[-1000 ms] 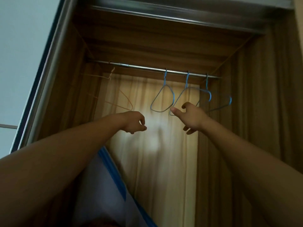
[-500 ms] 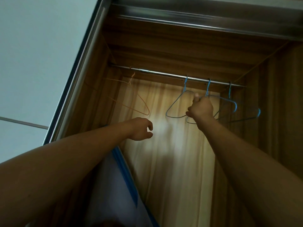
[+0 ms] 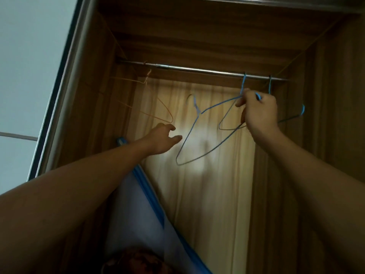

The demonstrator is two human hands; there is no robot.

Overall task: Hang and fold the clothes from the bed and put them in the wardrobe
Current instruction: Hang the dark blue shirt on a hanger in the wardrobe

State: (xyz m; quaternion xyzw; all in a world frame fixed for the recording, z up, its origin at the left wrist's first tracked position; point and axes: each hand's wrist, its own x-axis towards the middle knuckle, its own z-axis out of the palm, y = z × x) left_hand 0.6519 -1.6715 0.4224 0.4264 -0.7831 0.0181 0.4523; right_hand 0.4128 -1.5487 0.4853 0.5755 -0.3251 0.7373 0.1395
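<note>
I look up into the open wooden wardrobe [image 3: 197, 36]. A steel rail [image 3: 197, 69] crosses it near the top. My right hand [image 3: 258, 113] pinches one end of a blue wire hanger [image 3: 189, 135], which is off the rail and tilted, its hook pointing left. Two more blue hangers [image 3: 244, 84] stay hooked on the rail beside that hand. An orange hanger [image 3: 156, 111] hangs at the rail's left. My left hand [image 3: 162, 139] reaches up below it, fingers loose, holding nothing.
A white cloth with a blue edge [image 3: 138, 194] lies under my left forearm. A dark red patterned thing [image 3: 136, 263] shows at the bottom edge. The wardrobe's metal door frame [image 3: 65, 76] runs along the left, with a pale wall beyond.
My right hand has lifted one blue hanger off the rail and swung it down to the left. My left hand has opened slightly. The view has shifted closer.
</note>
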